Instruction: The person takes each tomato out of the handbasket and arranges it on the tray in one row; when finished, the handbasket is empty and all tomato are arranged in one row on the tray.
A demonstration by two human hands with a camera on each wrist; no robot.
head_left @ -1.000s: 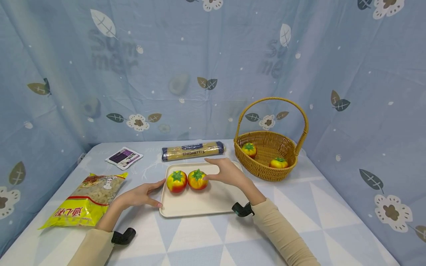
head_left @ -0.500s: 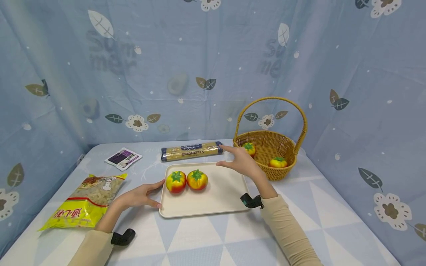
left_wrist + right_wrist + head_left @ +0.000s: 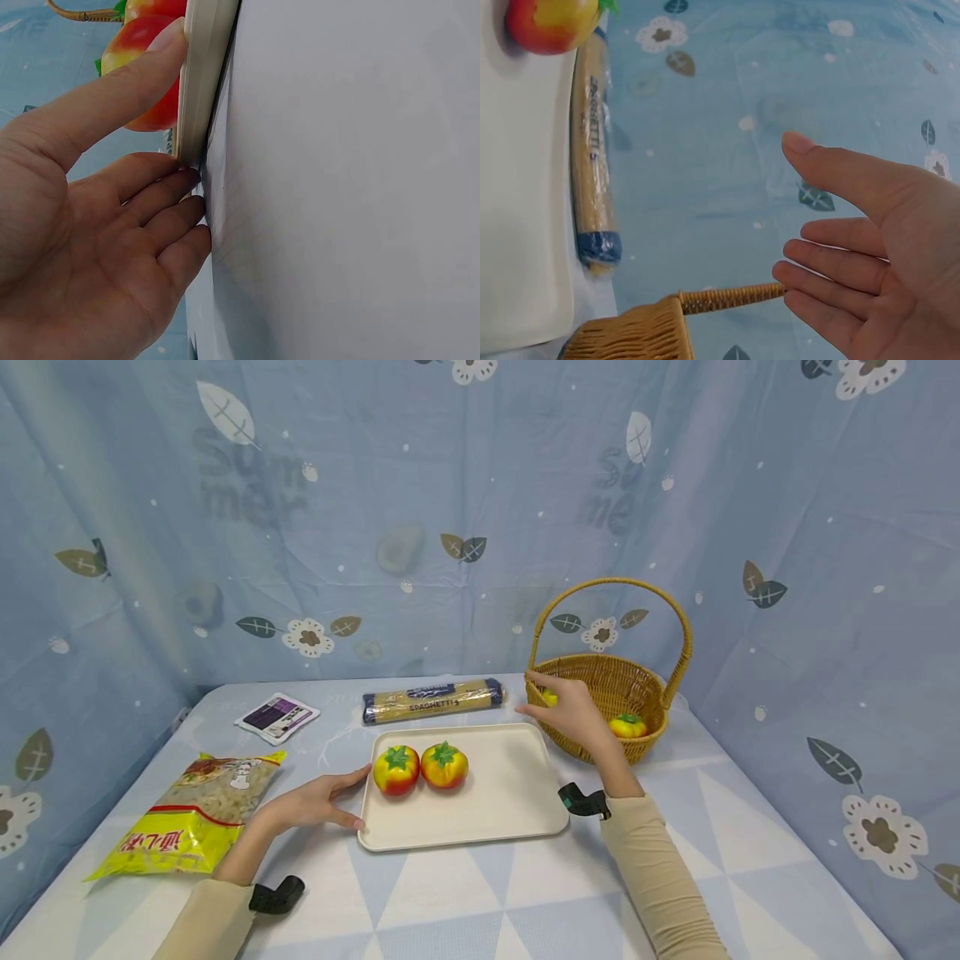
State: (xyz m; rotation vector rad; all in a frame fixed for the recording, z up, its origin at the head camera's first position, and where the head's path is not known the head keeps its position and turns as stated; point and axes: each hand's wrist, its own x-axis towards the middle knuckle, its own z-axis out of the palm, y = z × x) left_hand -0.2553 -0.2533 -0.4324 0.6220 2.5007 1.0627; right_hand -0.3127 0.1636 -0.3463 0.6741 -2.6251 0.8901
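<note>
On the cream tray [image 3: 487,810] sit two red-and-yellow fruits with green leafy tops, a left fruit [image 3: 397,770] and a right fruit [image 3: 445,766]. My left hand [image 3: 311,802] is at the tray's left edge, thumb and index finger spread along it. In the left wrist view its thumb [image 3: 142,79] lies against the rim, the other fingers loosely bent beside it. My right hand [image 3: 573,714], holding nothing, is in front of the wicker basket [image 3: 600,752], thumb and fingers apart. Inside the basket are two similar fruits, one [image 3: 627,726] plainly visible, the other [image 3: 551,697] mostly hidden behind the hand.
A spaghetti packet [image 3: 433,701] lies behind the tray. At the left are a yellow-and-clear bag of pasta [image 3: 198,814] and a flat purple-and-white packet [image 3: 277,717]. The basket's tall handle [image 3: 615,582] arches upward. A patterned blue curtain [image 3: 420,510] hangs behind.
My right hand has moved from beside the right fruit on the tray, rightward and away, to the front of the basket. My left hand stays at the tray's edge.
</note>
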